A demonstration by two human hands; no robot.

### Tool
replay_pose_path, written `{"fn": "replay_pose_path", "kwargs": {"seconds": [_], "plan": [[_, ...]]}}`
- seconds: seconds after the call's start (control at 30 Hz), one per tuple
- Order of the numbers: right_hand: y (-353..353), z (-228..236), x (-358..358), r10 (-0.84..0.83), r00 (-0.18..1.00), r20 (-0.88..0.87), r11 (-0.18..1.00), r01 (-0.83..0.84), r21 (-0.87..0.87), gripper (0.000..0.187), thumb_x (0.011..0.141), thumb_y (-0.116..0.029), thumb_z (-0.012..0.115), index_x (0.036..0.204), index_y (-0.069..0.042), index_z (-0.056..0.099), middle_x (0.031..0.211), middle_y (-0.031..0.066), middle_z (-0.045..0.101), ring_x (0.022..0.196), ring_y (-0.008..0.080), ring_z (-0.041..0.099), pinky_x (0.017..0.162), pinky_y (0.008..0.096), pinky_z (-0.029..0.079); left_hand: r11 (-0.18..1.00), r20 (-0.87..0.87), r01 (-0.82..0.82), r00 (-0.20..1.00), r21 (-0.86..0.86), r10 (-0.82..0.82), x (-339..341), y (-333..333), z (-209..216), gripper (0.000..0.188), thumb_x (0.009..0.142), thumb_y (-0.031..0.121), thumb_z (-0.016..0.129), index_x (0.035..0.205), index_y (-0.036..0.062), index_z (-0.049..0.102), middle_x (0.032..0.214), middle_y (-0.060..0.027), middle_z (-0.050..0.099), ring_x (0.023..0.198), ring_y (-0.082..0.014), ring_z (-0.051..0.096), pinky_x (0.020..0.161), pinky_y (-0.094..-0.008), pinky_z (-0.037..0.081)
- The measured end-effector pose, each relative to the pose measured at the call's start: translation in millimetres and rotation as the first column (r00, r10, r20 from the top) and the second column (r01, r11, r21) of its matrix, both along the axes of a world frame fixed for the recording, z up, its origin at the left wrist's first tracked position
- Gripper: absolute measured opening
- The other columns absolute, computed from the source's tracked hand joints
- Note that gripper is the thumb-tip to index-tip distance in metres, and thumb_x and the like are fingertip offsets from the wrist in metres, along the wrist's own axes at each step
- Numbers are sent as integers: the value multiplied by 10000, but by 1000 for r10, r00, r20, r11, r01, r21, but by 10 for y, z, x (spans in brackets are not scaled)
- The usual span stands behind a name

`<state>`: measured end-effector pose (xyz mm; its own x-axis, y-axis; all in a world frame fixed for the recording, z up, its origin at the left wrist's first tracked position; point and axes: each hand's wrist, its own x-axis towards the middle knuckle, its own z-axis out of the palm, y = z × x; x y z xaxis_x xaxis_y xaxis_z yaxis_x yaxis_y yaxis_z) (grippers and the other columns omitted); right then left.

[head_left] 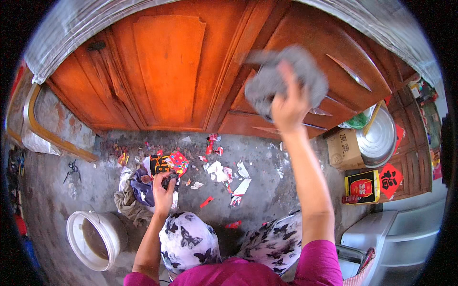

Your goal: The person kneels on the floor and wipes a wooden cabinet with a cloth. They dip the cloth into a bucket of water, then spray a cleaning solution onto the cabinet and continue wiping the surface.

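Observation:
My right hand (290, 102) reaches up against the wooden cabinet (169, 66), fingers spread over a bunched grey cloth (307, 71). The cloth lies across the drawer fronts and is smeared by motion. Lower left, my left hand (163, 193) is closed on a small dark grey wad (169, 180), its material too small to tell. Beneath and beside that hand lie crumpled cloths, a purple one (142, 186) and a brown-grey one (128, 202), along with a torn piece of black and red printed paper (169, 163).
Torn paper scraps (218, 171) litter the floor. A white bucket (97, 240) of murky water stands lower left, scissors (72, 170) beyond it. On the right are a cardboard box (344, 150), a metal pot (379, 143), a black-and-red box (362, 187) and plastic drawers (405, 238).

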<state>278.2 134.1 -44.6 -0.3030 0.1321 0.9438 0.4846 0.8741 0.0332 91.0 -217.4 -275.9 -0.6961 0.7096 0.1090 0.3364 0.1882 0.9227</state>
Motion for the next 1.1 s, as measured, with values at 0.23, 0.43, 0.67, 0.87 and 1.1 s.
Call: {"fn": "replay_pose_path", "kwargs": {"seconds": [0.23, 0.43, 0.67, 0.87, 1.1], "plan": [[-19, 42, -537, -359, 933, -25, 893, 352, 281, 315, 841, -207, 642, 1127, -233, 769, 1287, -13, 583, 1313, 270, 470, 1036, 497, 339, 999, 43, 37, 998, -8, -37, 108, 139, 14, 194, 923, 59, 715, 1104, 10, 663, 1065, -117, 642, 1033, -255, 618, 950, -347, 470], [-349, -1506, -158, -117, 869, 481, 993, 90, 79, 144, 800, -248, 674, 930, -243, 736, 1251, -18, 646, 1247, 229, 533, 1000, 490, 401, 999, 10, 38, 999, 14, -38, 130, 203, 162, 194, 923, 45, 707, 1109, 9, 667, 1047, -92, 632, 1018, -218, 609, 954, -331, 467], [-277, -750, 75, 57, 944, 325, 998, -54, -16, 194, 742, -149, 715, 928, -200, 705, 1266, 4, 710, 1106, 280, 622, 842, 437, 517, 1000, 28, 4, 1000, 0, -4, 93, 39, 25, 207, 908, 22, 705, 1112, 9, 669, 1053, -96, 630, 1014, -216, 601, 953, -328, 463], [-135, 187, -435, -212, 977, 20, 965, 206, 161, 324, 886, -265, 665, 1209, -287, 662, 1359, -63, 661, 1281, 214, 517, 1048, 429, 323, 999, 153, 26, 988, -44, -19, 164, 198, -29, 220, 949, 79, 693, 1141, 12, 609, 1015, -95, 617, 955, -225, 592, 898, -346, 477], [-419, -1104, -83, 39, 816, 576, 998, -3, -64, 418, 748, -182, 737, 1153, -268, 673, 1110, -20, 683, 1158, 229, 584, 970, 436, 405, 973, -13, 179, 984, 145, -179, 119, 597, 345, 201, 958, 45, 652, 1141, -2, 585, 1196, -156, 630, 1145, -277, 602, 1040, -366, 440]]}}
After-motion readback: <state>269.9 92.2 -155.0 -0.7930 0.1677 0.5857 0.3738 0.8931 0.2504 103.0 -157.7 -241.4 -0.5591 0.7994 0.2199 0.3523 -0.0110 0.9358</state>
